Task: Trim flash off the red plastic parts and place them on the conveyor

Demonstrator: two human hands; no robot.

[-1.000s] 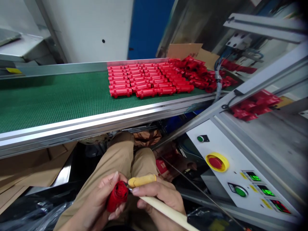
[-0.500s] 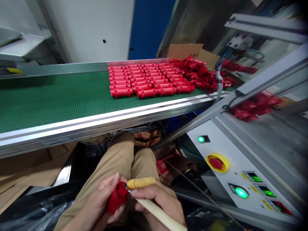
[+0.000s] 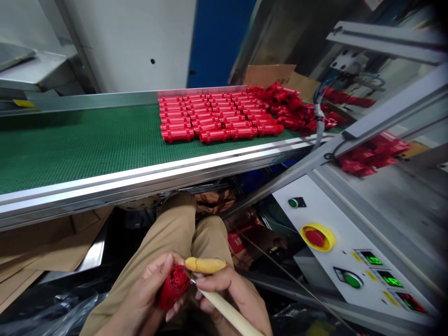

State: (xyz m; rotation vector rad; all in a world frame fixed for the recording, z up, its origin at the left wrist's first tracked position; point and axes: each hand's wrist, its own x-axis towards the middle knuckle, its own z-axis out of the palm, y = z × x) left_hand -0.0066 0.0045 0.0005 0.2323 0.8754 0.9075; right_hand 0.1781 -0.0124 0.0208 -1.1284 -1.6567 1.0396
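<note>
My left hand is wrapped round a red cylindrical part, its round end with small holes facing up. My right hand grips a tool with a cream handle and a short metal tip, which is at the rim of the red part. A yellow cover sits on a finger of my right hand. Both hands are close together above my lap. Rows of similar red parts lie on the green conveyor belt.
A heap of red pieces lies at the belt's right end beside a cardboard box. A control panel with a red and yellow button stands at the right. Flat cardboard is at the lower left.
The red part has turned slightly in my left hand, showing more of its end face. The tool's metal tip shows more. Two green panel lights have gone dark.
</note>
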